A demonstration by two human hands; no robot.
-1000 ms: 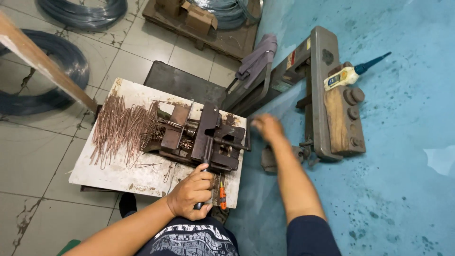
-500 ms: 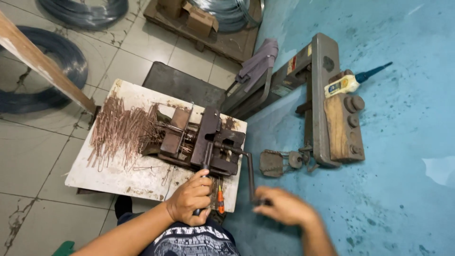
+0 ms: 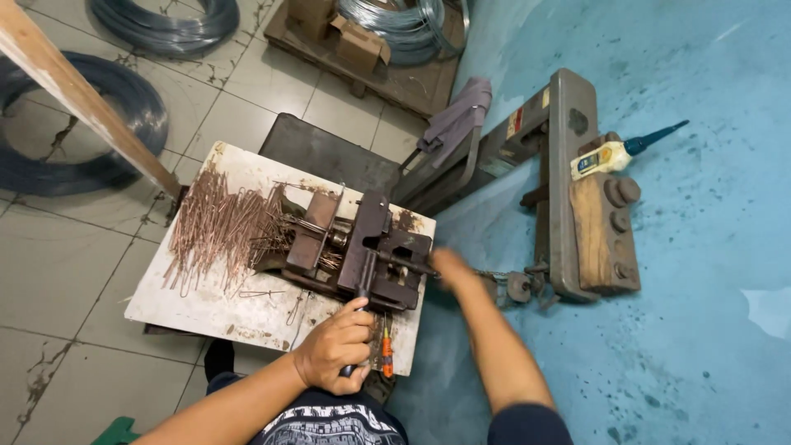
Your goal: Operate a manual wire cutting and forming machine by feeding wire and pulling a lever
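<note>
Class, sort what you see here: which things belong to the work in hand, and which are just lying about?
In use: left hand gripping the lever handle; right hand at the metal bending jig; copper wire pieces.

Lying about: wire coils; glue bottle; grey cloth; orange screwdriver.

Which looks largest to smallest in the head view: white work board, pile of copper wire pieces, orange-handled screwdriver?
1. White work board
2. Pile of copper wire pieces
3. Orange-handled screwdriver
All lie on one surface, so nearness hardly matters.
</note>
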